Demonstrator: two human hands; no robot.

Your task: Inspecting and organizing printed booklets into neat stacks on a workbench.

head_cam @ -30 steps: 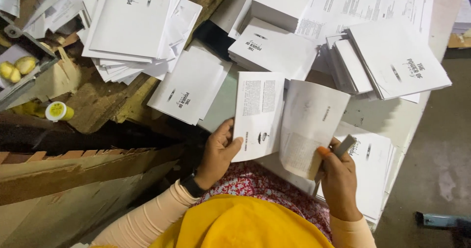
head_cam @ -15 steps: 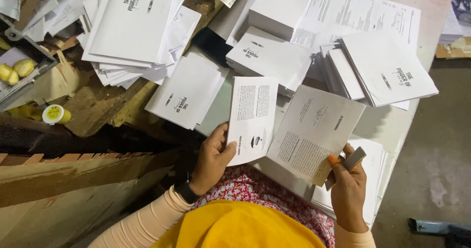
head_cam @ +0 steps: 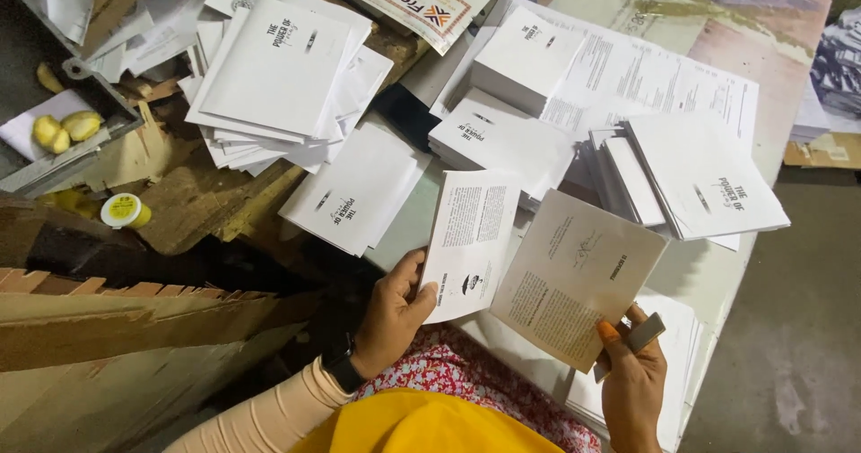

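Gripping folded sheet (head_cam: 574, 278), right hand (head_cam: 632, 386) half hides grey tool (head_cam: 644, 335).

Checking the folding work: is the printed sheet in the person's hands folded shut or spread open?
Spread open. The printed sheet shows two panels angled apart at a centre crease, left hand and right hand each holding one.

Matt white paper makes up the printed sheet (head_cam: 470, 242) and the folded leaflet (head_cam: 578, 278), the stacks of booklets (head_cam: 278, 76) look smooth and matt too, and the worktop (head_cam: 717, 283) shows pale and smooth beside rough brown cardboard (head_cam: 134, 318).
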